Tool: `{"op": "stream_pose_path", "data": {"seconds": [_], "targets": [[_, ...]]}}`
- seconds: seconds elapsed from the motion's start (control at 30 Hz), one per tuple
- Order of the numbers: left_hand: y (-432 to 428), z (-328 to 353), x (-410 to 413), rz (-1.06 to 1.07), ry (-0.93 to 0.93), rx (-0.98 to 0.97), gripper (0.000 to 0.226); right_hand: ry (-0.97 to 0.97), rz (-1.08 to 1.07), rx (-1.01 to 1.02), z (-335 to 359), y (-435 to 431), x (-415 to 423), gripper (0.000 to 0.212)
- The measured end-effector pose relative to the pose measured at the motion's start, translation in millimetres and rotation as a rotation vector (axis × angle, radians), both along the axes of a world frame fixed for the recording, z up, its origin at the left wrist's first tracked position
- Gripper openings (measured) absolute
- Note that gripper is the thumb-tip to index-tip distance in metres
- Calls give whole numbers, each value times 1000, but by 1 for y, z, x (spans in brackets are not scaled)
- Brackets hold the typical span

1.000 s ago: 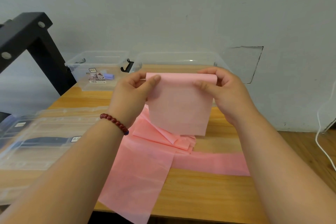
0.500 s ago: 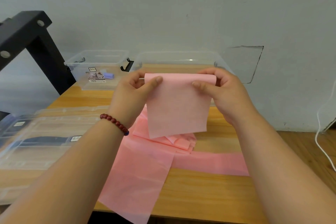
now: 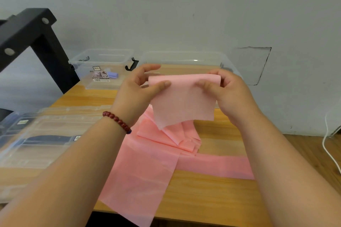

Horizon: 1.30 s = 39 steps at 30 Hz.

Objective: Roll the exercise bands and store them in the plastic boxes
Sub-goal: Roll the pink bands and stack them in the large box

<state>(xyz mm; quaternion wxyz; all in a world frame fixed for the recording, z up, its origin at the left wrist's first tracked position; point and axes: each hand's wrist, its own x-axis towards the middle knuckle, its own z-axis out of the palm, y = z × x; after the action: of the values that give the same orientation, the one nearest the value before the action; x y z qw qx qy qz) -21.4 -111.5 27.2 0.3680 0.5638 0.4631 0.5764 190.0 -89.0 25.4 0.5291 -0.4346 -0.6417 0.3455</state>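
The left hand (image 3: 140, 86) and right hand (image 3: 228, 90) each pinch the pink band's (image 3: 184, 101) top edge; slack trailing toward 6 o'clock across the counter (image 3: 212, 193) may skew or loosen the roll.

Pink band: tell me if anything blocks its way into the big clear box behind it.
Nothing visible does. The left hand and right hand pinch the pink band just before the big clear box, whose top looks open.

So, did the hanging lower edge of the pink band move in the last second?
Yes, upward: the lower edge of the pink band now covers less of the folded pile lying below it.
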Motion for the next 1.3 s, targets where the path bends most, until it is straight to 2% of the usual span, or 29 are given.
{"op": "stream_pose_path", "data": {"seconds": [0.2, 0.3, 0.4, 0.47, 0.63, 0.7, 0.77, 0.9, 1.07, 1.17, 1.23, 1.3], "targets": [[-2, 3, 2, 53, 47, 31, 19, 17, 56, -48, -2, 0, -1, 18], [-1, 0, 1, 59, 49, 6, 19, 20, 81, -40, -3, 0, -1, 28], [-2, 0, 1, 18, 30, 2, 36, 5, 32, -10, -1, 0, -2, 13], [-1, 0, 0, 14, 31, 2, 39, 4, 10, -14, -1, 0, -2, 11], [-3, 3, 0, 47, 51, -5, 16, -8, 48, -37, -1, 0, -2, 9], [-3, 1, -1, 42, 43, -8, 10, 5, 89, -42, -2, 0, -2, 22], [-3, 0, -1, 15, 25, -5, 15, 13, 63, -31, -2, 1, -3, 18], [-2, 2, -2, -7, 53, 24, 41, 21, -3, -26, -1, 2, -6, 8], [2, 4, -2, 60, 50, 27, 23, 12, 34, -17, 0, 7, -11, 6], [5, 0, -5, 52, 36, 6, 15, -24, 71, -6, -1, 12, -13, 30], [7, -2, -7, 47, 45, -3, 16, -38, 57, 17, -1, 15, -15, 25], [9, -4, -10, 36, 55, -14, 29, -18, 40, 5, -2, 18, -17, 15]]}}
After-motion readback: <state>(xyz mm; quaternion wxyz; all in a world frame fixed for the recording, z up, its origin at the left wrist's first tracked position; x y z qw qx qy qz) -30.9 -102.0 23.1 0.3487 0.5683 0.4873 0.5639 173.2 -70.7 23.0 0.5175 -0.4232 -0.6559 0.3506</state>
